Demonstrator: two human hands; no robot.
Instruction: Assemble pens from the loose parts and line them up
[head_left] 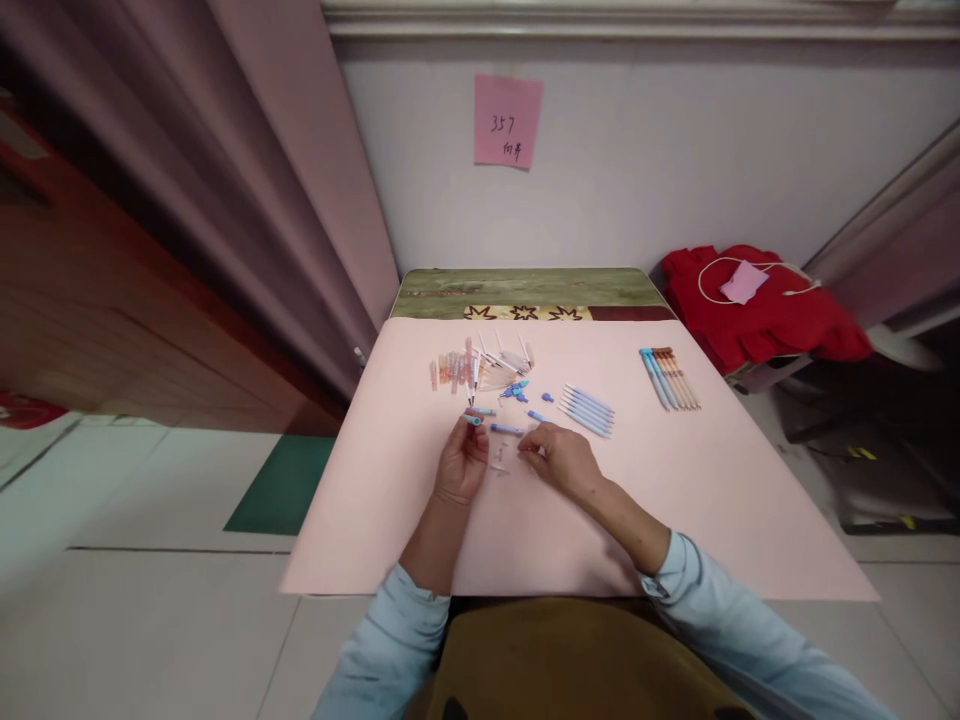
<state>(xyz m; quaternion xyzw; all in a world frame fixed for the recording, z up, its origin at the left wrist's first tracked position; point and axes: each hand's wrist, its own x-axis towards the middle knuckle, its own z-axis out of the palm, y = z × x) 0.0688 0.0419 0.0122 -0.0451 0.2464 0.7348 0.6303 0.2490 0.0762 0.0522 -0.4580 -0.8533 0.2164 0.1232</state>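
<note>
My left hand (461, 462) is closed around a light-blue pen barrel (472, 420), whose round end points up and away from my palm. To its right, my right hand (561, 455) is low over the table with thumb and fingertips pressed together; whatever they grip is too small to make out. A blue pen barrel (506, 429) lies between the hands, close to the right fingertips. Small clear parts (500, 455) lie just below it. Beyond the hands are a short blue piece (536, 415) and a cluster of blue caps (516, 391).
Clear and pinkish tubes (454, 368) and white pen refills (499, 358) lie loosely at the back left. A row of light-blue pens (587, 410) lies right of centre, with blue and orange-brown pens (670, 380) farther right. Red cloth (757, 320) sits beyond the table's right edge.
</note>
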